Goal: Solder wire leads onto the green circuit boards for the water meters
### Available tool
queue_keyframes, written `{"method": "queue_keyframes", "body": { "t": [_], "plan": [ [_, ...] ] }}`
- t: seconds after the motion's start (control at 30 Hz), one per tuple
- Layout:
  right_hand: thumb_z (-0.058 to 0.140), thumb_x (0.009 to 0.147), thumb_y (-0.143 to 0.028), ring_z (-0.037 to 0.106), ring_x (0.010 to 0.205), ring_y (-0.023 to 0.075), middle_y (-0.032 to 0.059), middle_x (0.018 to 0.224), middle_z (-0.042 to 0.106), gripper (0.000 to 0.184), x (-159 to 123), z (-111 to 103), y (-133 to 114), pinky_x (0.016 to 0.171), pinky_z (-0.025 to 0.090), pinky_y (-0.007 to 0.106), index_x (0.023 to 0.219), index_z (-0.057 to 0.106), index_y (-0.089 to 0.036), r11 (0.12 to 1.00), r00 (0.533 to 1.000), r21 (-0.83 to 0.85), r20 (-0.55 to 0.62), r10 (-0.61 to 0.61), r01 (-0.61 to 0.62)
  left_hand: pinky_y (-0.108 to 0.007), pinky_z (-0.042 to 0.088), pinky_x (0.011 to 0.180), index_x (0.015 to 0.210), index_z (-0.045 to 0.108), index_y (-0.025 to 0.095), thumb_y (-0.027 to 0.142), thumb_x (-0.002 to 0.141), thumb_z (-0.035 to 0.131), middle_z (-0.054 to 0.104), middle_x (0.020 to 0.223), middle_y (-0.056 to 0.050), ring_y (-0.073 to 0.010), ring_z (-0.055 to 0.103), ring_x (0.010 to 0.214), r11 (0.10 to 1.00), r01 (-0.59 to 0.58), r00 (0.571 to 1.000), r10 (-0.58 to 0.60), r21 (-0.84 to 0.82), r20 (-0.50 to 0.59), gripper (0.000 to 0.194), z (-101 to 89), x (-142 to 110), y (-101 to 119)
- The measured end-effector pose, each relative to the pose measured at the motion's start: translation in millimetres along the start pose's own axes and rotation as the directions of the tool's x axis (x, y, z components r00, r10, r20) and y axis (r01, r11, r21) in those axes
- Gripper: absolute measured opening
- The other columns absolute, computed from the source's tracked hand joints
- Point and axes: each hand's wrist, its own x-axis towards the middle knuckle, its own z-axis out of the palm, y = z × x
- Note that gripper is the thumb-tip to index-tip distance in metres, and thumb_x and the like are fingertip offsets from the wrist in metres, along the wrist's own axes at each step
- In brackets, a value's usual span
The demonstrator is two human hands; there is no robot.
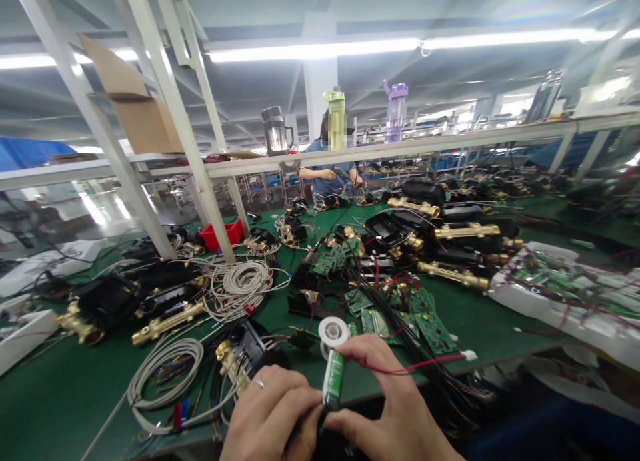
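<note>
Green battery (333, 381), held up at the near edge of the green workbench (45, 414), the largest thing in my view: I'd keep the work on this near side, away from the heap of circuit boards (425, 322), where a lead could snag. Next in size are the hands. My right hand (393, 397) is clamped on the battery, forefinger at its upper end and thumb at its lower; my left hand (273, 411) has its fingers bunched at that lower end, though I cannot tell whether they pinch anything. I'd let the right steady it and leave fine movements to the left, pressing lightly to spare the sleeve. The white spool (333, 331) is just beyond the upper end, so I'd tilt with care. Smallest, the red wire (415, 365) trails rightward to a white connector (469, 355); I'd leave it slack.
</note>
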Motion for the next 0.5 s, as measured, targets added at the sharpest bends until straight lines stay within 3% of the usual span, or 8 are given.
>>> {"method": "queue_keyframes", "body": {
  "t": [0.13, 0.23, 0.37, 0.5],
  "plan": [
    [0.095, 0.07, -0.038, 0.065, 0.107, 0.0296, 0.0074, 0.112, 0.071, 0.05, 1, 0, -5, 0.094, 0.053, 0.038, 0.112, 0.07, -0.026, 0.998, 0.999, -0.034, -0.013, -0.05, 0.049, -0.018, 0.055, 0.062, 0.086, 0.064, 0.022, 0.006, 0.09, 0.055, 0.069, 0.074, 0.002, -0.0111, 0.066, 0.064, 0.998, 0.053, 0.998, -0.054, -0.022, -0.016, 0.019, 5.5, -7, 1],
    [0.095, 0.069, -0.036, 0.065, 0.108, 0.0283, 0.0058, 0.112, 0.07, 0.05, 0, -2, -10, 0.097, 0.051, 0.036, 0.112, 0.07, -0.027, 0.999, 0.999, 0.032, 0.017, -0.043, 0.042, -0.016, 0.053, 0.062, 0.08, 0.062, 0.022, 0.005, 0.086, 0.054, 0.067, 0.074, 0.003, -0.0099, 0.066, 0.065, 0.961, 0.208, 0.978, -0.203, -0.184, 0.045, 0.019, 9.1, -16, -1],
    [0.094, 0.066, -0.027, 0.063, 0.111, 0.0268, 0.0029, 0.115, 0.068, 0.054, -3, -2, -7, 0.098, 0.048, 0.032, 0.113, 0.069, -0.029, 0.982, 0.992, 0.174, 0.116, 0.057, -0.077, -0.017, 0.05, 0.062, 0.074, 0.06, 0.02, 0.015, 0.086, 0.058, 0.064, 0.072, 0.001, -0.0112, 0.063, 0.066, 0.746, 0.517, 0.856, -0.455, -0.42, 0.245, 0.013, 13.5, -24, -1],
    [0.09, 0.067, -0.028, 0.059, 0.118, 0.0275, 0.0029, 0.121, 0.064, 0.059, -9, 1, 5, 0.102, 0.044, 0.034, 0.121, 0.066, -0.029, 0.952, 0.973, 0.259, 0.204, 0.109, -0.161, -0.021, 0.048, 0.062, 0.07, 0.062, 0.018, 0.031, 0.087, 0.067, 0.063, 0.072, -0.002, -0.0136, 0.059, 0.067, 0.501, 0.663, 0.739, -0.559, -0.557, 0.377, 0.022, 14.7, -24, 1]
  ]
}}
